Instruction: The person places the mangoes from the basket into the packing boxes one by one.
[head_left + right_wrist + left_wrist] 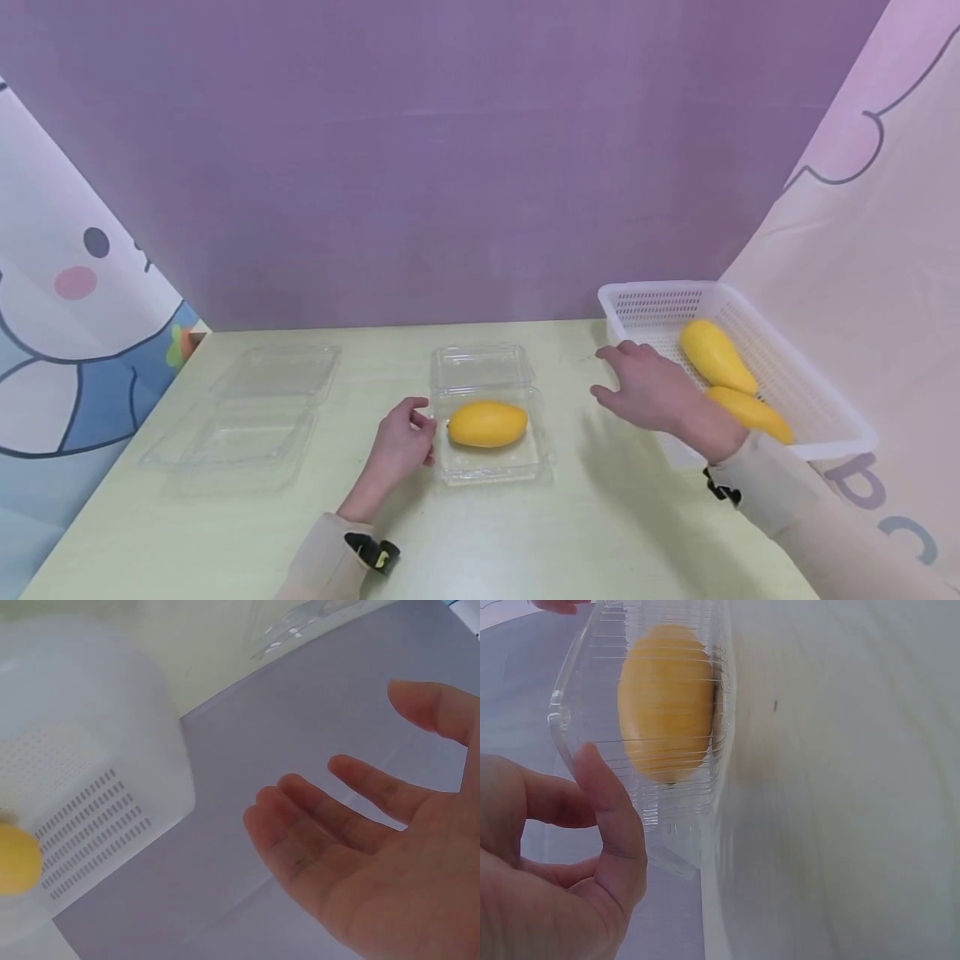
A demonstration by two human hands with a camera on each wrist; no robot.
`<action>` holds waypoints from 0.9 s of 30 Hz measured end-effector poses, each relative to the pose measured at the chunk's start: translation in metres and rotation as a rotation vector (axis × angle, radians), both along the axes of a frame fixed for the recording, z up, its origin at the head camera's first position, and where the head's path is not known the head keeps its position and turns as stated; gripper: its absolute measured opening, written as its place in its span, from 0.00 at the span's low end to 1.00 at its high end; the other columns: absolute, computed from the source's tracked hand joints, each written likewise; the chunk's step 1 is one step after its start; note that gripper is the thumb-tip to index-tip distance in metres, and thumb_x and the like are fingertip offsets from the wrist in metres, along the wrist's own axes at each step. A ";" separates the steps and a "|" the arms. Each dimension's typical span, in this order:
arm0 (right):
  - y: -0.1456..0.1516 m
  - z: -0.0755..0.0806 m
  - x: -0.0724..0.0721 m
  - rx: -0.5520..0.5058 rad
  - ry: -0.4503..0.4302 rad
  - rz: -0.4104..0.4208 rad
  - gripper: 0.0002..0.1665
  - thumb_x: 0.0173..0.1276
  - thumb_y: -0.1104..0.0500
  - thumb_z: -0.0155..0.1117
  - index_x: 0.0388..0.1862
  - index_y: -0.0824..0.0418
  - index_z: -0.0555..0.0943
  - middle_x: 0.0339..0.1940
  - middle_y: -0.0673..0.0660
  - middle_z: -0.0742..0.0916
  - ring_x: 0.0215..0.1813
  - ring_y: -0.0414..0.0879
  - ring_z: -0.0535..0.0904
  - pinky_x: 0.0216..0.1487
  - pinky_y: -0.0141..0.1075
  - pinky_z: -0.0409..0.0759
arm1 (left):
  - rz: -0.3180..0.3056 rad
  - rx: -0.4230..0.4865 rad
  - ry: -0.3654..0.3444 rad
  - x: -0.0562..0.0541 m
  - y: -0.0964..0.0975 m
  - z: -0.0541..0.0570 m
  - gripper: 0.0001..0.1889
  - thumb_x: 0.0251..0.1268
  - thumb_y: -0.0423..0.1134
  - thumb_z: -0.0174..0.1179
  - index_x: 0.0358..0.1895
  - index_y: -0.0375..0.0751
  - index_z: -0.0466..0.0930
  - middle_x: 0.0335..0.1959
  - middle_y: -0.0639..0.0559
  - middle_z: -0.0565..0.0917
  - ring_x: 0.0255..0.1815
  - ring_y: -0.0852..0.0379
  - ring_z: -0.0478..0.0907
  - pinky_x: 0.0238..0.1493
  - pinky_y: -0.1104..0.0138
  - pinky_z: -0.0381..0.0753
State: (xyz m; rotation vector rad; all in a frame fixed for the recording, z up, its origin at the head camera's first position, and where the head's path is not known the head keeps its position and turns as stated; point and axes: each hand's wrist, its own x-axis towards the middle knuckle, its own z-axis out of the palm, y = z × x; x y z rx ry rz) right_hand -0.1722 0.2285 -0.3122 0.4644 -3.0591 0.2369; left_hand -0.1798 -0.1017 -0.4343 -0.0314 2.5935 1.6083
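Note:
A clear plastic clamshell box [491, 473] lies unfolded near the middle of the table, its lid spread toward the back wall. One yellow mango [487, 423] rests on its side in the near half. My left hand [405, 435] is at the box's left side; in the left wrist view, bent thumb and fingers [615, 840] pinch the rim. Beside the white basket [813, 400], my right hand [651, 385] hovers with spread fingers and nothing in it. Two more mangoes [716, 354] lie in that basket, the nearer one partly hidden behind the right wrist.
More clear plastic boxes [247, 429] lie unfolded at the left of the table [480, 550]. A purple backdrop [465, 167] rises behind the table's far edge, and printed cloths hang at both sides.

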 end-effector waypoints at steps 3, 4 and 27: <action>0.009 0.002 -0.001 -0.003 0.010 -0.004 0.32 0.68 0.50 0.66 0.64 0.69 0.77 0.54 0.69 0.82 0.54 0.66 0.79 0.51 0.59 0.78 | 0.000 0.005 0.005 0.000 0.000 -0.001 0.23 0.72 0.30 0.55 0.67 0.27 0.69 0.38 0.43 0.78 0.19 0.57 0.78 0.25 0.63 0.83; 0.012 0.002 -0.001 -0.003 0.009 -0.009 0.32 0.68 0.50 0.66 0.64 0.69 0.76 0.55 0.69 0.82 0.54 0.66 0.79 0.51 0.60 0.78 | 0.000 0.004 0.006 0.000 0.000 -0.001 0.23 0.72 0.30 0.55 0.67 0.27 0.69 0.38 0.43 0.78 0.19 0.57 0.78 0.25 0.63 0.83; 0.096 -0.005 -0.009 -0.019 -0.079 -0.139 0.38 0.70 0.46 0.62 0.69 0.72 0.71 0.57 0.76 0.78 0.55 0.69 0.77 0.42 0.65 0.78 | -0.006 0.006 0.008 0.001 -0.001 -0.001 0.23 0.72 0.30 0.54 0.68 0.27 0.68 0.38 0.43 0.78 0.19 0.56 0.78 0.25 0.63 0.83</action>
